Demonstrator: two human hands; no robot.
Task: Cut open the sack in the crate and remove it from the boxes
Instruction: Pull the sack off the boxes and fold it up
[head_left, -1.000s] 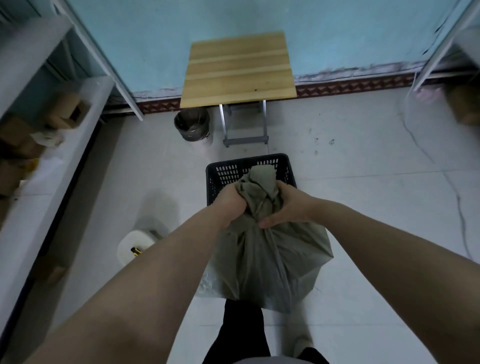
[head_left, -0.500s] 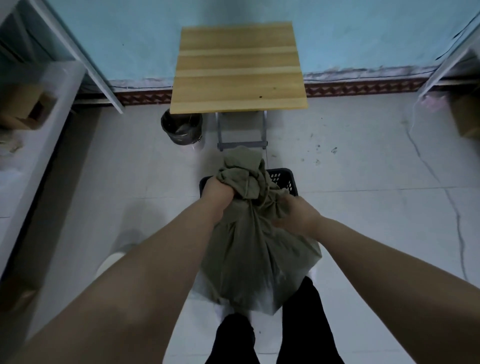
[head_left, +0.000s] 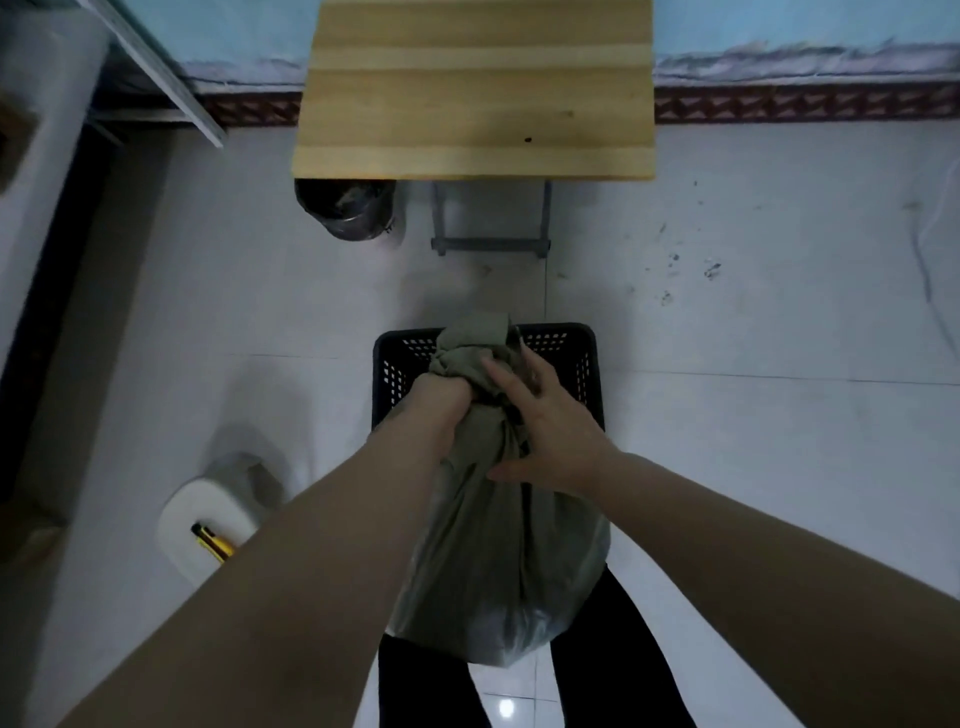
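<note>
Tiles (head_left: 753, 415) cover the floor under you, pale and glossy, scuffed with dark specks at the far right and crossed by thin grout lines. At the far side a pale blue wall (head_left: 779, 21) meets the floor along a dark red patterned skirting (head_left: 800, 101). A desk (head_left: 472, 88) with a striped wooden top stands against that wall on grey metal legs, and a dark round bin (head_left: 345, 210) sits partly under its left corner. At the left edge you can see pale shelving, too blurred to tell what it carries.

On the floor to your near left stands a white roll (head_left: 208, 519) with a yellow and black cutter (head_left: 213, 543) lying on its top.

Your sack (head_left: 498, 545) is dull grey-green woven stuff, wrinkled, its neck bunched into a knot and its bottom shiny. It hangs over the near side of the black perforated plastic crate (head_left: 582, 364), between your dark trouser legs (head_left: 618, 675).

Your left hand (head_left: 441, 400) is clenched tight around the sack's neck just below the knot. Your right hand (head_left: 540, 426) lies spread against the neck, fingers loose and extended, not closed around it.
</note>
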